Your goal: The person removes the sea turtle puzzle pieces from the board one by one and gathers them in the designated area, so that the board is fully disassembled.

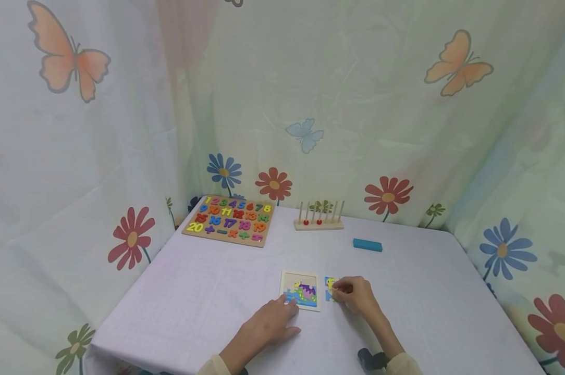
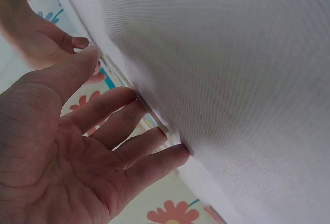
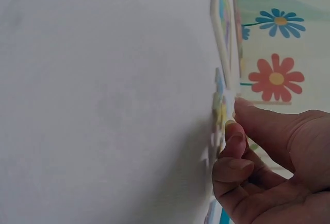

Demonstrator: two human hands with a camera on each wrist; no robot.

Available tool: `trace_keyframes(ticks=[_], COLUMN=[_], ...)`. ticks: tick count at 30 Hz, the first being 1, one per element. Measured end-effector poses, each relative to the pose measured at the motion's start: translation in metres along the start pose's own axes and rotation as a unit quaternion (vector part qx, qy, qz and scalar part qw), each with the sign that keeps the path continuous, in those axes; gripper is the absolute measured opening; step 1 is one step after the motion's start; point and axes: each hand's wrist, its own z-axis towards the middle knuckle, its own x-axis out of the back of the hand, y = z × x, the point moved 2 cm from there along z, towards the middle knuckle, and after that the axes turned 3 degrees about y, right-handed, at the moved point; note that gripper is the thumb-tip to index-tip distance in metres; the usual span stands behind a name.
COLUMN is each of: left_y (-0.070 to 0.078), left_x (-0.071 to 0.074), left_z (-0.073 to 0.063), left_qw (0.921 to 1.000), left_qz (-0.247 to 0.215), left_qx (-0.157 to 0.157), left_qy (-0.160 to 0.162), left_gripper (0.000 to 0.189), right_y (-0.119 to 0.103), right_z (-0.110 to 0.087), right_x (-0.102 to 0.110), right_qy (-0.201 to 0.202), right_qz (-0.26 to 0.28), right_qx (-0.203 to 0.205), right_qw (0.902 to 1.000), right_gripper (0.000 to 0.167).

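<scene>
A wooden puzzle tray (image 1: 282, 284) lies on the table with several pieces set in its lower right, forming part of a purple and green picture over blue. My left hand (image 1: 270, 320) is spread flat, its fingertips at the tray's lower left edge. In the left wrist view those fingers (image 2: 154, 136) rest along the rim with the palm bare. Loose puzzle pieces (image 1: 328, 283), blue and yellow, lie just right of the tray. Over them is my right hand (image 1: 357, 296), fingers bent. The right wrist view shows a small gap between thumb (image 3: 252, 118) and index fingertip, right at the pieces.
A number board (image 1: 226, 241) with colourful figures lies at the back left. At the back centre stands a wooden peg rack (image 1: 319, 226) with red beads. A teal block (image 1: 368, 245) sits at the right. Flowered curtains (image 1: 357, 104) enclose the white-covered table (image 1: 193, 291).
</scene>
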Motion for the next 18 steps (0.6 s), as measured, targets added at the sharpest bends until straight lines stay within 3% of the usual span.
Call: trace_keyframes(ticks=[10,11,17,18], left_y=[0.003,-0.001,-0.006,-0.004], left_x=[0.003,-0.003,-0.013,-0.01], left_z=[-0.001,0.002,0.009,0.008], left_qw=[0.9999,0.9999,0.9999,0.9999], left_qz=[0.008,0.005,0.002,0.004], left_qx=[-0.006,-0.007,-0.01,-0.01], left_qy=[0.005,0.008,0.008,0.004], left_gripper=[0.047,0.048,0.048,0.048], right_y=[-0.037,-0.041,-0.056,-0.06], right_z=[0.0,0.0,0.002,0.002], right_x=[0.007,0.007,0.007,0.008], right_qy=[0.017,0.018,0.02,0.017], right_qz=[0.05,0.057,0.078,0.081], right_qx=[0.057,0.061,0.1,0.107], right_qw=[0.997,0.9964,0.9917,0.9908], right_gripper=[0.013,0.014,0.021,0.022])
